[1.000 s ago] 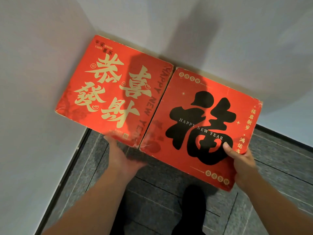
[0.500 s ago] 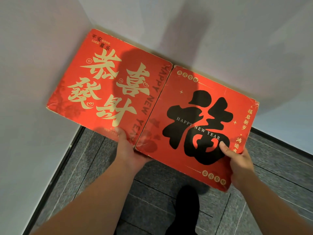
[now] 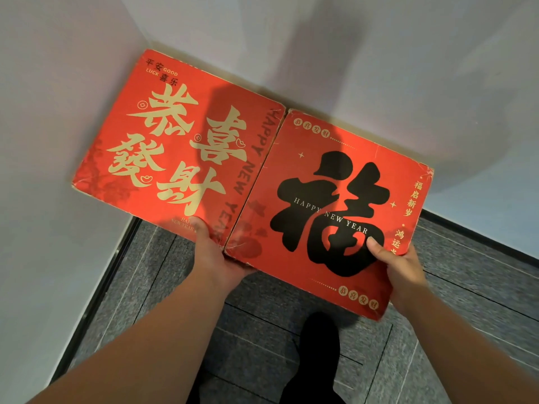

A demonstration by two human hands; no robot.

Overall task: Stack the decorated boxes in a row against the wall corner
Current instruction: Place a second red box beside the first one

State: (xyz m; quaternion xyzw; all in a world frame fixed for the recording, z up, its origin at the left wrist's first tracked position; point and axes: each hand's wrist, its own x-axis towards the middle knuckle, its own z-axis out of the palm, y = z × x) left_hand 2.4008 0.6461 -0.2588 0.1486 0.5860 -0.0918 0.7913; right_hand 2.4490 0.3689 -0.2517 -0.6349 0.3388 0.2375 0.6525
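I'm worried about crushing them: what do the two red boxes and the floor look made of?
Gold-lettered box: likely printed cardboard, matte; edges worn pale. Black-lettered box: same, with scuffed, frayed corners. Floor: looks like grey textured tile or carpet tile, seams visible; cannot tell which.

The left hand [image 3: 214, 258] grips the gold-lettered box [image 3: 175, 147], the right hand [image 3: 401, 268] the adjoining black-lettered box [image 3: 329, 182].

Two red decorated boxes [image 3: 178, 147] [image 3: 335, 211], two hands [image 3: 217, 259] [image 3: 405, 271], two walls [image 3: 43, 126] [image 3: 364, 48]

Red box with cream characters [image 3: 178, 147] beside red box with black character [image 3: 329, 211], above grey floor [image 3: 262, 330].
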